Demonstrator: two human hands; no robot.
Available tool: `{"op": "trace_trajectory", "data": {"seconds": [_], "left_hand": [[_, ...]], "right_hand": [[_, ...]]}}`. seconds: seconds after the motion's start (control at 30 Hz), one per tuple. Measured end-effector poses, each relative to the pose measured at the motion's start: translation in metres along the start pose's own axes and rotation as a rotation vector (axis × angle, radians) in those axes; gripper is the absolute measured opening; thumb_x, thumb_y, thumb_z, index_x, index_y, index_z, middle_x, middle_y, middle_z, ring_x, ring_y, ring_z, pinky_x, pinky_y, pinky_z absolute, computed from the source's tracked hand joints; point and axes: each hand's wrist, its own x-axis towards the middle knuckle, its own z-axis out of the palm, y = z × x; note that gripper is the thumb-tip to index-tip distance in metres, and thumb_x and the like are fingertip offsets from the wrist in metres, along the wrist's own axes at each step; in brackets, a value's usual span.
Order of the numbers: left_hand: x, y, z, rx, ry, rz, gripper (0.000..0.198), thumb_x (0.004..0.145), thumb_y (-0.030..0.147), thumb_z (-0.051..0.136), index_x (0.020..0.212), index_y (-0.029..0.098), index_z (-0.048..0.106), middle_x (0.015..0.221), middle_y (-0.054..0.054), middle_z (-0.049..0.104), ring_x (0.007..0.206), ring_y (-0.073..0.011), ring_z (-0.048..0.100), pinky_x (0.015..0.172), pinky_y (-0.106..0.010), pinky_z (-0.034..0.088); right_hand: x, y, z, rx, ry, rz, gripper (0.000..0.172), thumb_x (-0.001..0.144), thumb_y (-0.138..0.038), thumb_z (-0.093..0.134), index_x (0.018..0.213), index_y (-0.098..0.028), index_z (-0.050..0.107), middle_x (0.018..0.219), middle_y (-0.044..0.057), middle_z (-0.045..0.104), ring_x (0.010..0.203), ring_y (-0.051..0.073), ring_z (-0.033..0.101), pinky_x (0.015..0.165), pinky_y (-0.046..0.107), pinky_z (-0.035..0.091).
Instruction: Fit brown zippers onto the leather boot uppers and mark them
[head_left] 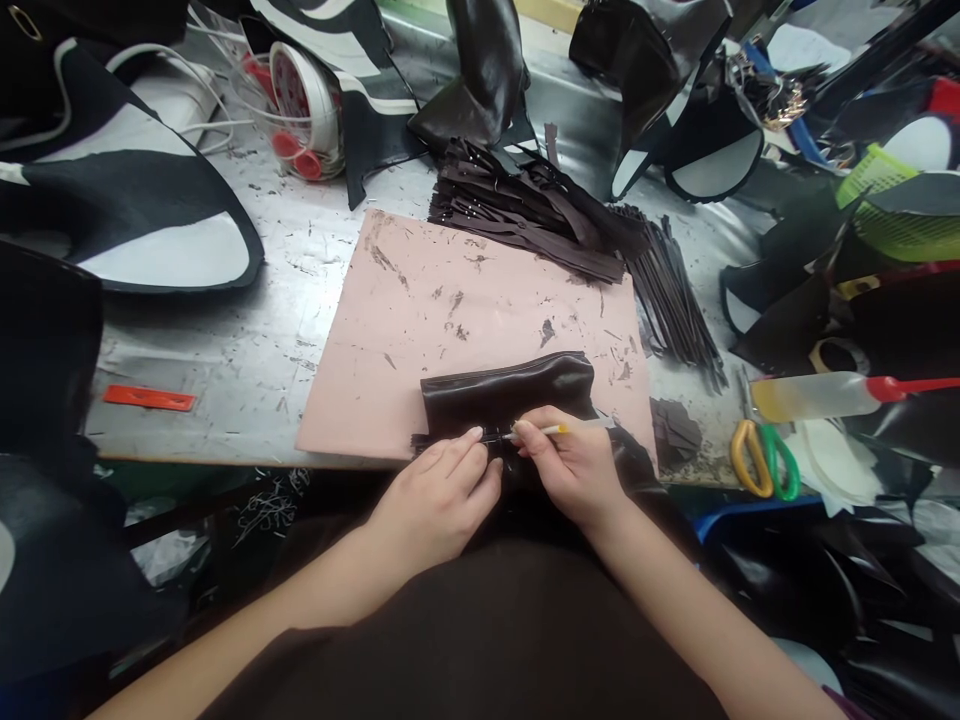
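Observation:
A glossy dark brown leather piece (510, 388) lies folded over the front edge of a pink board (375, 330). My left hand (442, 490) is closed on its near edge, where a dark strip runs along the leather, with thumb and fingertips pressed together. In my right hand (574, 465) is a slim pen-like tool (553, 430), pale with a yellow part, pinched between thumb and fingers. Its tip points left at the strip, close to my left fingertips. Whether the tip touches the strip I cannot tell. More of the leather hangs below the board's edge, partly hidden by my hands.
Dark zipper-like strips (517, 215) are piled behind the board. To the right lie scissors (752, 458) with yellow and green handles and a bottle (814, 397) with a red nozzle. A clear container (300, 110) and black-and-white boot pieces (165, 200) occupy the left.

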Motion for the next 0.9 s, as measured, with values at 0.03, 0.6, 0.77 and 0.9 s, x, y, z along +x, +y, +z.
{"op": "trace_trajectory", "data": {"seconds": [0.03, 0.6, 0.77, 0.9], "left_hand": [[0.0, 0.0, 0.0, -0.002, 0.0, -0.001, 0.026, 0.084, 0.01, 0.04, 0.097, 0.009, 0.062, 0.094, -0.012, 0.064, 0.1, -0.0254, 0.057, 0.08, -0.033, 0.049], [0.0, 0.0, -0.001, 0.0, -0.001, -0.002, 0.027, 0.084, 0.01, 0.038, 0.097, 0.01, 0.061, 0.094, -0.011, 0.063, 0.101, -0.0246, 0.057, 0.081, -0.033, 0.048], [0.0, 0.001, 0.001, -0.01, -0.007, -0.006, 0.026, 0.084, 0.01, 0.038, 0.098, 0.01, 0.061, 0.095, -0.012, 0.063, 0.101, -0.0254, 0.057, 0.081, -0.034, 0.049], [-0.003, -0.005, -0.004, -0.109, -0.009, -0.014, 0.024, 0.085, 0.013, 0.04, 0.101, 0.01, 0.058, 0.096, -0.012, 0.062, 0.102, -0.0246, 0.056, 0.081, -0.034, 0.05]], "right_hand": [[0.0, 0.0, 0.0, -0.003, -0.003, -0.003, 0.014, 0.084, -0.02, 0.046, 0.073, -0.019, 0.056, 0.062, -0.001, 0.061, 0.053, 0.01, 0.058, 0.052, 0.02, 0.047], [-0.001, 0.002, 0.001, 0.01, 0.027, 0.032, 0.014, 0.085, -0.022, 0.046, 0.073, -0.019, 0.055, 0.062, -0.002, 0.06, 0.054, 0.01, 0.059, 0.053, 0.02, 0.047], [0.0, -0.003, 0.002, -0.003, -0.009, 0.039, 0.016, 0.085, -0.023, 0.045, 0.072, -0.019, 0.055, 0.061, -0.001, 0.06, 0.053, 0.01, 0.058, 0.053, 0.02, 0.045], [-0.004, -0.027, -0.028, 0.008, 0.033, 0.075, 0.021, 0.088, -0.026, 0.04, 0.073, -0.019, 0.054, 0.062, 0.0, 0.058, 0.054, 0.01, 0.055, 0.053, 0.021, 0.043]]}}
